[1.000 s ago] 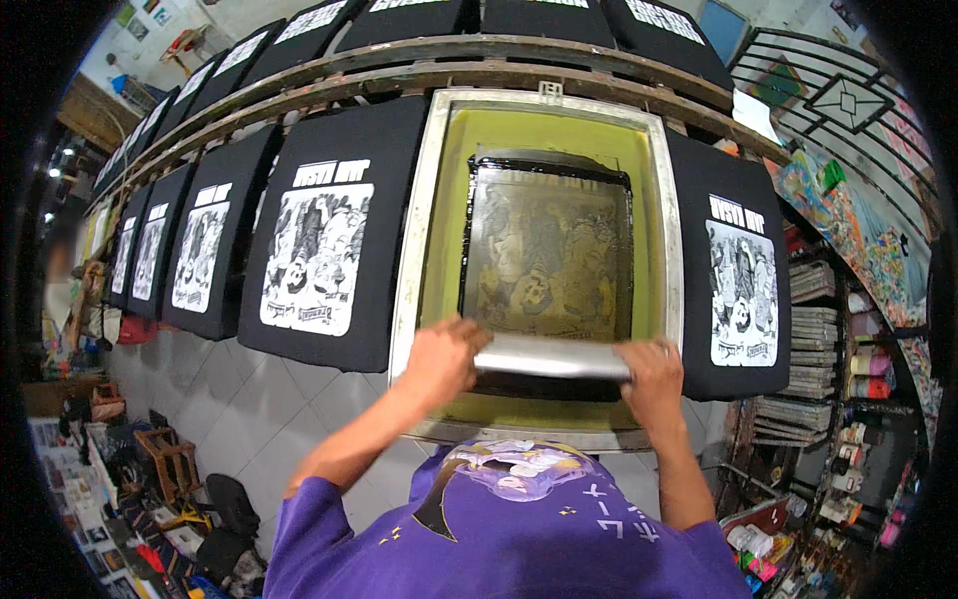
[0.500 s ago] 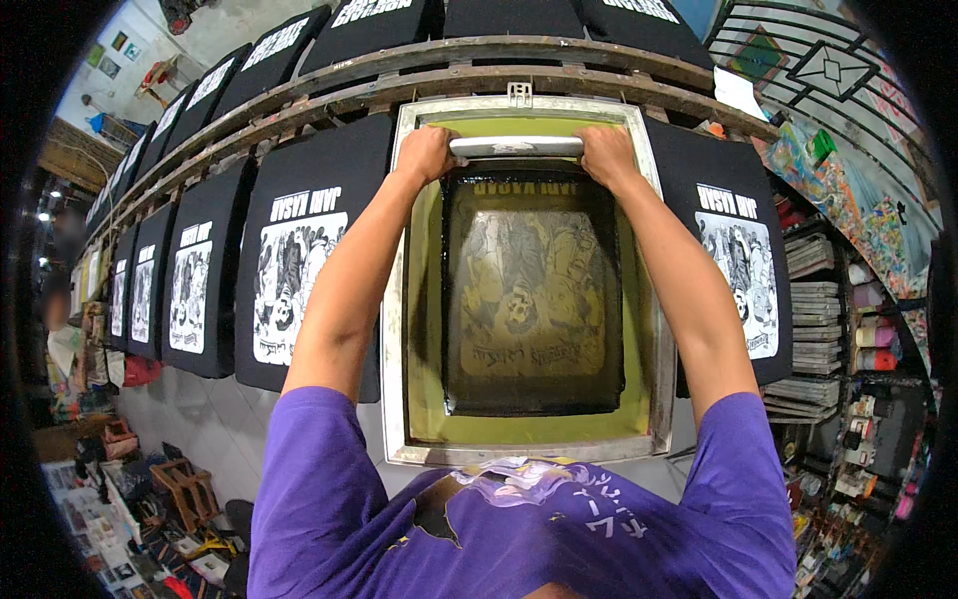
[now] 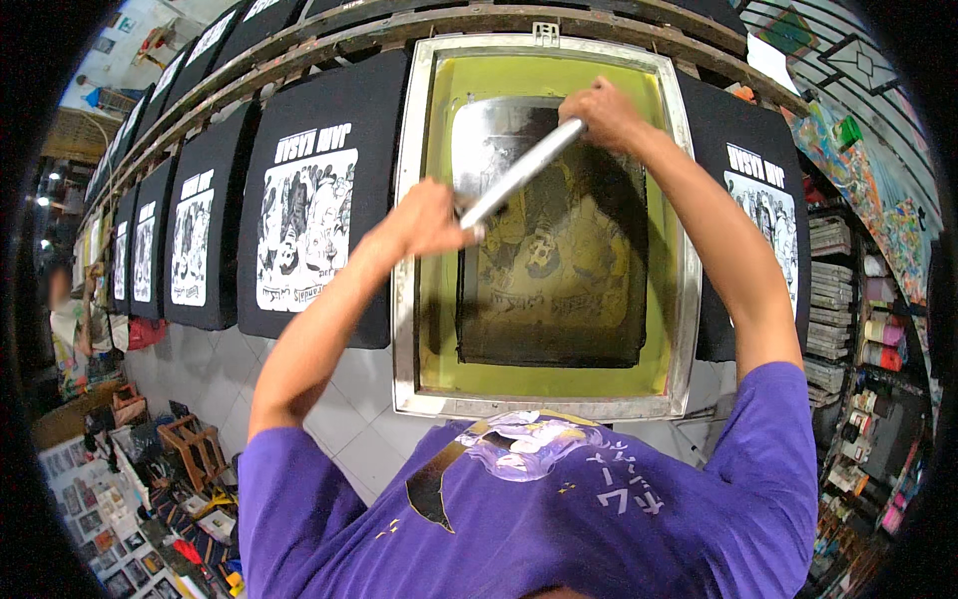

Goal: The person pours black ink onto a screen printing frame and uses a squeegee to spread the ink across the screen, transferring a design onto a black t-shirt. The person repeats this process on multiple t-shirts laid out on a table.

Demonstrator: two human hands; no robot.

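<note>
Pale grey tiles are covering the floor [image 3: 364, 384]. Long wooden rails [image 3: 339, 42] are running across the far side of the work place, bending in the round view. Along them, black cloths are lying in a row, and a black cloth [image 3: 379, 120] on the left is showing a white and grey picture. Another black cloth [image 3: 714, 140] is lying on the right, partly hiding behind the right arm. Black metal bars [image 3: 848, 62] are standing at the top right, and a sheet with bright spots [image 3: 873, 185] is hanging below them. A brown wooden stand [image 3: 193, 451] is sitting on the floor at the lower left, near lots of jumbled things.

On the right, a rack [image 3: 828, 329] is holding a pile of flat, pale things. Small pink and red tubs [image 3: 883, 344] are sitting beside it; I cannot tell what is in them.

In the middle, a pale frame [image 3: 544, 407] is lying flat, with yellow-green mesh [image 3: 549, 382] filling it. A big dark patch [image 3: 559, 334] is covering much of the mesh, and a picture is showing through.

A silver bar [image 3: 524, 172] is slanting above the dark patch, inside the frame. The left hand [image 3: 431, 218] is gripping its lower, nearer end. The right hand [image 3: 604, 115] is gripping its higher, farther end. I cannot tell if the bar's underside is touching the mesh.
</note>
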